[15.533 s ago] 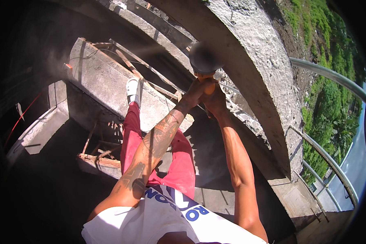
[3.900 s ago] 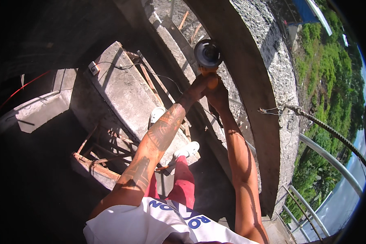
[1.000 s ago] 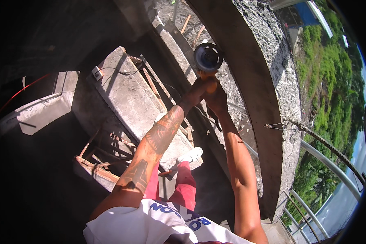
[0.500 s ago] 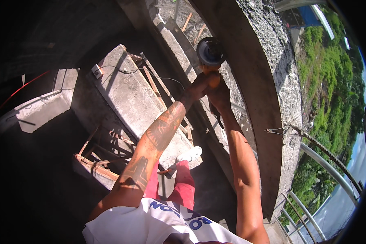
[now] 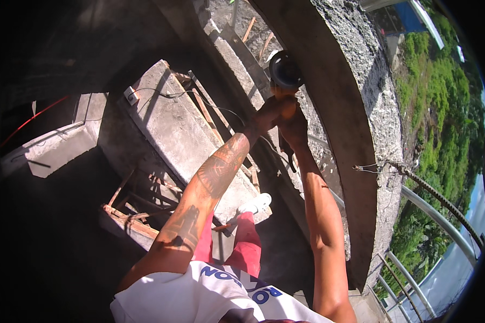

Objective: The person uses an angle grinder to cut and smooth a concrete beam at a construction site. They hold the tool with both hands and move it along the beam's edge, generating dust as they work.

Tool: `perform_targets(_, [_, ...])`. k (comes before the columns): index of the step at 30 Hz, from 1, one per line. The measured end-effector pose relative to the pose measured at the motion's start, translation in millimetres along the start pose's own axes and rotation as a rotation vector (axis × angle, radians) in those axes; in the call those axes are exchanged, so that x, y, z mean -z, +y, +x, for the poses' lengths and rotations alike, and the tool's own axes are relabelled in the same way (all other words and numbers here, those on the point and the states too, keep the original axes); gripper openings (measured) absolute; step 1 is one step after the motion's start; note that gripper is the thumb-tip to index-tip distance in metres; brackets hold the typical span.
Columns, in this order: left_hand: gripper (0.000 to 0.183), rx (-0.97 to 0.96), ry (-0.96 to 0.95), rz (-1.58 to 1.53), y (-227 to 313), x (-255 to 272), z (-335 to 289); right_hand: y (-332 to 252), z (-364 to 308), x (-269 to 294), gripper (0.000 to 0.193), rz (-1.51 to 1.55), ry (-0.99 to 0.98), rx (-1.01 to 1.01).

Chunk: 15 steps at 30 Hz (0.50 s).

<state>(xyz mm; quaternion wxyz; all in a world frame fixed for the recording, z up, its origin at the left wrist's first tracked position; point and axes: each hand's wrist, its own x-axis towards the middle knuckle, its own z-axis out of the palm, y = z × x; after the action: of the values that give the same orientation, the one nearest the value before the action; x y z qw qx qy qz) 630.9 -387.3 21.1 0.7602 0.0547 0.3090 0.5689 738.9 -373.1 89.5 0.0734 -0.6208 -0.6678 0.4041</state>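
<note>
Both my hands are closed around an orange angle grinder [image 5: 285, 72] with a dark round disc or guard at its far end. My left hand [image 5: 272, 114] grips it from the left, and my right hand [image 5: 293, 126] wraps it just behind and to the right. The disc end is right beside the inner face of a curved concrete beam [image 5: 331, 102]; whether it touches the concrete cannot be made out. Below my hands a dark cord or handle end hangs down. My arms are stretched far forward, and my fingers are partly in shadow.
A dusty concrete slab [image 5: 180, 126] on timber framing lies below left, with a white socket box [image 5: 131, 96] and black cable. My shoe [image 5: 256, 203] rests on its near end. Rebar with wire [image 5: 409, 175] juts from the beam; metal rails [image 5: 442, 220] and greenery lie beyond.
The grinder and both hands have shifted slightly right, nearer the beam's inner face. The view has moved a little; my grip looks the same.
</note>
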Motion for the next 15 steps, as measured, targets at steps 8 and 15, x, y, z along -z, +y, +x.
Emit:
perform_targets(8, [0.036,-0.11,0.009,-0.047,20.9,3.8,-9.7,-18.9,11.6,-4.2,0.073,-0.024,-0.037,0.12])
perform_targets(15, [0.04,-0.097,0.007,-0.07,44.7,13.7,3.0,-36.9,35.8,-9.9,0.071,-0.107,-0.038,0.13])
